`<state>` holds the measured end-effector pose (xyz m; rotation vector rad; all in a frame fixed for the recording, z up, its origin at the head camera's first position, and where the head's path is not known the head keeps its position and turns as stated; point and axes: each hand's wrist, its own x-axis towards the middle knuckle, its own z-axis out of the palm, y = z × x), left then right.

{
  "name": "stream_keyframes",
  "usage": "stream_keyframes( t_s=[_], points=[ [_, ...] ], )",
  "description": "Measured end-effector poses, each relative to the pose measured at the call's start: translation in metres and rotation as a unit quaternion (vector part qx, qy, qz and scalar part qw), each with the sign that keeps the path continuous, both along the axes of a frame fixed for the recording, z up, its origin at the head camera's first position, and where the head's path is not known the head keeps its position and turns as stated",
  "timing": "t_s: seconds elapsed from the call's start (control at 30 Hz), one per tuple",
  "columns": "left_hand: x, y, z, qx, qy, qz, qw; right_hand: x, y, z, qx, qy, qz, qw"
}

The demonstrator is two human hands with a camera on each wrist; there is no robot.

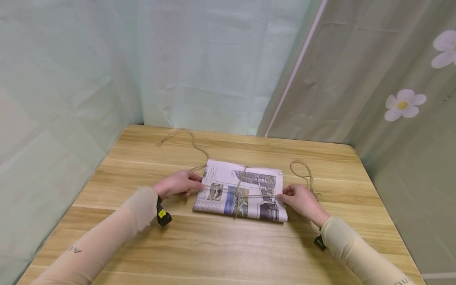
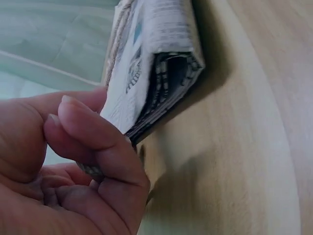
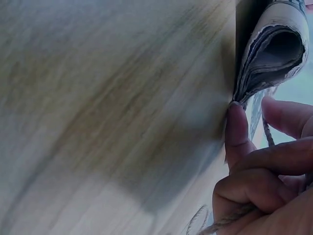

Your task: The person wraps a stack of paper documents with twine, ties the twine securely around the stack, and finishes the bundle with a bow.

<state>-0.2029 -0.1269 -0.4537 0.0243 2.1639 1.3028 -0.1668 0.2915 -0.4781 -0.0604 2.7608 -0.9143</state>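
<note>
A folded newspaper bundle [image 1: 222, 172] lies on the table, with twine [image 1: 261, 196] running across it both ways and meeting near its middle. My left hand [image 1: 179, 184] is at the bundle's left edge. Its curled fingers grip a bit of twine [image 2: 91, 170] in the left wrist view, largely hidden by them. At the right edge, my right hand [image 1: 302, 201] has twine [image 3: 234, 217] passing through its curled fingers. One of its fingertips touches the folded paper's edge [image 3: 243, 81] in the right wrist view.
A loose twine tail [image 1: 194, 142] trails toward the back left of the wooden table [image 1: 228, 253]. Another tail [image 1: 308, 170] loops behind the right hand. Pale curtains [image 1: 213, 67] hang along the table's back and sides.
</note>
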Motion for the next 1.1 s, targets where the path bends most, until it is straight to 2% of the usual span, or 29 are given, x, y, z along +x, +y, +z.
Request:
stream_keyframes(
  t_s=[0.1, 0.3, 0.47, 0.57, 0.8, 0.93, 1.1],
  points=[
    [0.001, 0.001, 0.0, 0.007, -0.004, 0.009, 0.9999, 0.0, 0.0, 0.0, -0.001, 0.0, 0.0, 1.0],
    [0.001, 0.003, 0.002, 0.047, -0.008, 0.032, 0.9983, 0.002, 0.0, -0.001, -0.001, 0.003, -0.007, 1.0],
    [0.001, 0.005, -0.003, 0.064, -0.003, 0.048, 0.9968, 0.002, 0.0, -0.003, -0.007, 0.01, -0.003, 0.9999],
    [0.001, 0.006, -0.006, 0.087, -0.006, 0.049, 0.995, 0.001, 0.0, -0.005, -0.008, 0.012, -0.003, 0.9999],
    [0.003, 0.007, -0.006, 0.151, -0.045, 0.032, 0.987, 0.0, 0.001, -0.008, -0.016, 0.01, -0.005, 0.9998],
    [0.003, 0.006, -0.007, 0.197, -0.03, 0.022, 0.9797, -0.001, 0.0, -0.009, -0.033, 0.007, -0.007, 0.9994],
    [0.002, 0.003, -0.009, 0.236, 0.008, 0.009, 0.9718, -0.002, 0.001, -0.008, -0.096, 0.009, -0.02, 0.9951]
  ],
)
